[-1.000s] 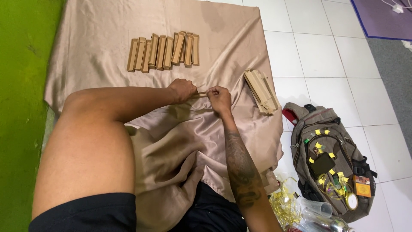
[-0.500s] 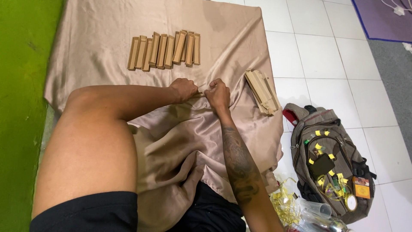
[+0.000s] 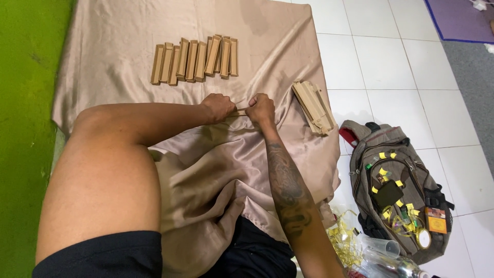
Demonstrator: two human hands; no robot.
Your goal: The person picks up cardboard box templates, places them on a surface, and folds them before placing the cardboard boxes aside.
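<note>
Hands meet at the centre of the head view, over a beige satin cloth (image 3: 128, 56) spread across the floor. The left hand (image 3: 218, 107) and the right hand (image 3: 261, 109) are both closed in a pinch on the two ends of a slim tan cardboard strip (image 3: 241, 110), which bridges the small gap between them just above the cloth; a grip at each end looks suited to keeping so thin a piece straight and steady.

At twelve o'clock from the hands, a row of folded cardboard boxes (image 3: 195, 59) lies on the cloth, side by side and mostly touching, as if lined up in one place apart from the rest. At three o'clock, near the right hand, a stack of flat cardboard pieces (image 3: 313, 105) rests at the cloth's edge, within easy reach of that hand.

Off the cloth, at four o'clock on the white tiled floor (image 3: 391, 62), an open grey-brown backpack (image 3: 396, 190) lies flat with small yellow tags scattered on it. At five o'clock, gold ribbon (image 3: 343, 238) and clear plastic items sit beside the right forearm. A green mat (image 3: 25, 103) borders the cloth at nine o'clock.
</note>
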